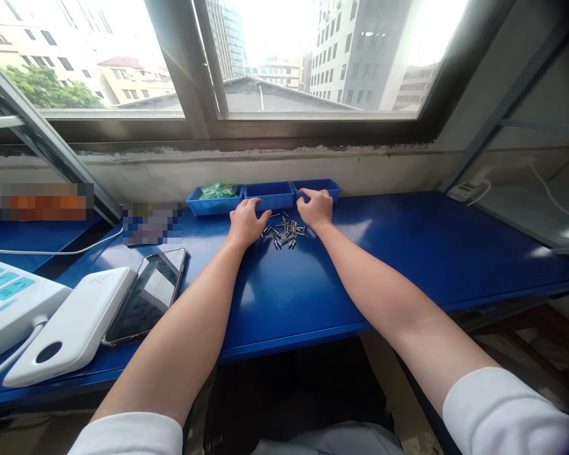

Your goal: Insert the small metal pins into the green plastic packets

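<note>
Several small metal pieces [290,229] lie in a loose pile on the blue table [284,297]. My left hand [247,222] is at the pile's left edge, fingers apart, in front of the middle blue bin [268,201]. On the other side, my right hand [316,207] is at the front of the right blue bin [334,185], with thumb and forefinger apart and nothing visible between them. Green material fills the left blue bin [213,206]. The inside of the right bin is partly hidden by my right hand.
On the left are a phone [149,294], a white power bank [73,328] and a white power strip [14,303] with cables. Behind the bins runs a wall below a window [284,129]. Metal frames stand at both sides.
</note>
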`<state>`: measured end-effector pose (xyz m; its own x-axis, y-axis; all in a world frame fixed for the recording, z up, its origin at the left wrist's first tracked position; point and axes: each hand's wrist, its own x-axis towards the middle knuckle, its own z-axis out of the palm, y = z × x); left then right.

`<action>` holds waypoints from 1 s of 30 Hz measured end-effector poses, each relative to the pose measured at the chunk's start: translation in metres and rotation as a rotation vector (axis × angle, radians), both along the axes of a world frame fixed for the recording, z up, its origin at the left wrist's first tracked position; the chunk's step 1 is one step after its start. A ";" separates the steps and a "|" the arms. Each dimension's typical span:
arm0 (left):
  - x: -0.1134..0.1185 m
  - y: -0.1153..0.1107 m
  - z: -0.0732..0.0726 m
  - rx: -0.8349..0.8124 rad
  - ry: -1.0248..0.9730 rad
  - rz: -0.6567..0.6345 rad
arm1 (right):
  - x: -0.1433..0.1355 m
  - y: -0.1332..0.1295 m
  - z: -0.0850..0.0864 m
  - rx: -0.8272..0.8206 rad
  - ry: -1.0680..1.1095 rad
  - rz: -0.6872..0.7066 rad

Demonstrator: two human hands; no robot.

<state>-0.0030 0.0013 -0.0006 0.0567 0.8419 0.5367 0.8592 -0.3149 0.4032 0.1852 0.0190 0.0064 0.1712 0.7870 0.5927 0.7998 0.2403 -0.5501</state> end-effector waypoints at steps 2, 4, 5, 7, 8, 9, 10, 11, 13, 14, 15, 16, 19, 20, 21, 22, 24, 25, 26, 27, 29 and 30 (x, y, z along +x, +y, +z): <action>0.000 0.000 -0.001 -0.036 0.042 0.018 | 0.003 0.000 -0.001 -0.071 -0.111 -0.085; 0.000 0.000 -0.002 -0.069 0.078 0.028 | 0.003 -0.001 -0.002 -0.148 -0.198 -0.114; 0.000 0.000 -0.002 -0.083 0.091 0.028 | 0.003 -0.001 -0.003 -0.180 -0.232 -0.115; -0.001 0.000 -0.003 -0.106 0.103 0.022 | 0.002 -0.001 -0.004 -0.214 -0.276 -0.098; -0.001 0.000 -0.003 -0.117 0.105 0.016 | 0.001 -0.001 -0.005 -0.219 -0.284 -0.088; -0.001 0.000 -0.003 -0.125 0.106 0.009 | 0.001 0.000 -0.006 -0.217 -0.286 -0.079; -0.001 0.001 -0.003 -0.131 0.106 0.002 | 0.001 0.000 -0.006 -0.212 -0.282 -0.071; -0.001 0.001 -0.004 -0.135 0.106 -0.004 | 0.001 0.000 -0.007 -0.202 -0.278 -0.064; -0.001 0.001 -0.004 -0.138 0.108 -0.009 | 0.002 0.001 -0.008 -0.172 -0.275 -0.056; -0.001 0.001 -0.004 -0.139 0.110 -0.009 | 0.002 0.001 -0.008 -0.156 -0.278 -0.055; -0.001 0.001 -0.005 -0.140 0.112 -0.010 | 0.002 0.002 -0.008 -0.143 -0.283 -0.055; -0.001 0.001 -0.005 -0.142 0.116 -0.012 | 0.001 0.003 -0.009 -0.137 -0.290 -0.055; 0.000 0.001 -0.006 -0.152 0.131 -0.023 | 0.001 0.008 -0.009 -0.179 -0.307 -0.055; 0.000 0.000 -0.006 -0.156 0.137 -0.028 | 0.001 0.010 -0.010 -0.209 -0.308 -0.059; 0.000 0.000 -0.006 -0.161 0.141 -0.032 | 0.002 0.011 -0.010 -0.241 -0.304 -0.067; 0.000 0.000 -0.006 -0.165 0.147 -0.036 | 0.002 0.012 -0.010 -0.272 -0.296 -0.080; 0.000 0.000 -0.006 -0.173 0.158 -0.037 | 0.003 0.013 -0.011 -0.311 -0.273 -0.108; 0.000 0.001 -0.006 -0.177 0.163 -0.035 | 0.002 0.012 -0.010 -0.308 -0.264 -0.115; 0.000 0.002 -0.007 -0.185 0.168 -0.034 | 0.001 0.011 -0.010 -0.286 -0.258 -0.114; -0.001 0.002 -0.007 -0.199 0.173 -0.035 | 0.000 0.010 -0.010 -0.249 -0.257 -0.096; -0.001 0.004 -0.010 -0.234 0.198 -0.052 | -0.005 0.007 -0.010 -0.169 -0.277 -0.003; -0.002 0.005 -0.011 -0.247 0.219 -0.072 | -0.007 0.005 -0.010 -0.143 -0.299 0.069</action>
<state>-0.0049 0.0064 -0.0114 0.2121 0.9347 0.2854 0.9132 -0.2935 0.2827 0.1777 0.0241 -0.0041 -0.0498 0.8696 0.4912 0.9154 0.2365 -0.3258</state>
